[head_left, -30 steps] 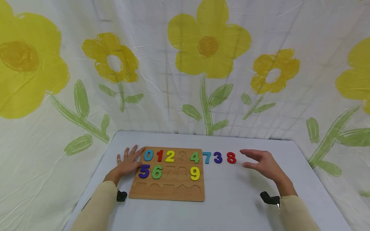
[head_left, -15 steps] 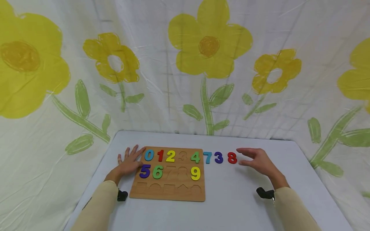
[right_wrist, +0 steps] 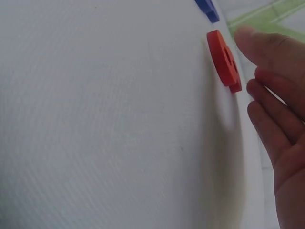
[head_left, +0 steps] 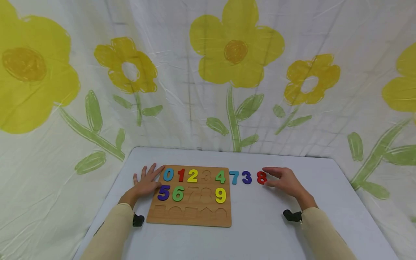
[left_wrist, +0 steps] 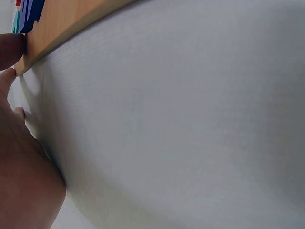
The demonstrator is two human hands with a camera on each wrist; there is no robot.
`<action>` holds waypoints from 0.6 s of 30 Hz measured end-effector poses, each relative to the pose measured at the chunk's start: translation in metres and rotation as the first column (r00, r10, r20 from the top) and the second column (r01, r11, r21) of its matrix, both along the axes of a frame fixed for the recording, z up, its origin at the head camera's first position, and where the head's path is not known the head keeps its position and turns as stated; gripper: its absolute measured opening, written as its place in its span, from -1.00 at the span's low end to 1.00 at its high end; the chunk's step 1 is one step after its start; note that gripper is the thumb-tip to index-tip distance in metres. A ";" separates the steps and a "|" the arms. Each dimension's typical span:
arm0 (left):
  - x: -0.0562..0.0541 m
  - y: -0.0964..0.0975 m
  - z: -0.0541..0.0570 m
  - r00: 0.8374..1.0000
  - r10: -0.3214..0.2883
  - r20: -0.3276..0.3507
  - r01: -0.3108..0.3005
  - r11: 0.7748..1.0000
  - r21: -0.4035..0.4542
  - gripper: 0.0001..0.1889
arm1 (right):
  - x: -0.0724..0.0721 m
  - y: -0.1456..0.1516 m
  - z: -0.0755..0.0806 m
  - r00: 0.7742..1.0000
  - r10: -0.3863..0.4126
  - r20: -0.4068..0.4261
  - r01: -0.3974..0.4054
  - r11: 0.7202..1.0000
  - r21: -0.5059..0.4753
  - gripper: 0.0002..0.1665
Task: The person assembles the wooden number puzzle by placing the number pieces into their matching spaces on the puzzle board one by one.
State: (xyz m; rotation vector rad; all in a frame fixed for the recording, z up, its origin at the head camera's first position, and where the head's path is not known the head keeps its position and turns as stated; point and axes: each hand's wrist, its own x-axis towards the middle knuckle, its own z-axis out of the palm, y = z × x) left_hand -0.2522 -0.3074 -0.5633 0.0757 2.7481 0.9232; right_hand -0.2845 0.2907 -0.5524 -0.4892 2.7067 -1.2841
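My left hand (head_left: 144, 185) lies at the left side of a wooden number board (head_left: 188, 216), fingers spread, index fingertip and thumb touching its edge. In the left wrist view the thumb (left_wrist: 10, 50) is against the board beside the purple number 5 (left_wrist: 27, 16). My right hand (head_left: 287, 183) reaches over the red number 8 (head_left: 259, 177), thumb and fingers apart on either side of its right part. The right wrist view shows the hand (right_wrist: 286, 95) close to the red 8 with a small gap; the 8 lies on the table.
A purple 3 (head_left: 244, 177) and a blue 7 (head_left: 234, 174) lie between board and red 8. The board carries several coloured numbers, plus bare recesses for 3, 7, 8 and a row of shapes. A flower-printed cloth (head_left: 175, 119) hangs behind the white table (head_left: 260, 231).
My right hand has moved left, from beside the red 8 to over its right part. The left hand stays at the board's edge.
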 end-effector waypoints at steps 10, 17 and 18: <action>0.002 0.005 0.008 1.000 0.005 0.026 -0.005 1.000 -0.003 -0.09 | -0.002 -0.006 -0.006 0.999 -0.012 -0.041 0.015 0.997 0.074 -0.30; -0.002 0.000 -0.004 1.000 0.013 0.001 -0.013 1.000 -0.019 -0.10 | 0.000 -0.009 -0.011 0.998 -0.018 -0.066 0.025 0.995 0.100 -0.34; -0.002 0.000 -0.005 1.000 0.011 0.000 -0.011 1.000 -0.022 -0.11 | 0.001 -0.009 -0.011 0.997 -0.022 -0.069 0.029 0.994 0.101 -0.35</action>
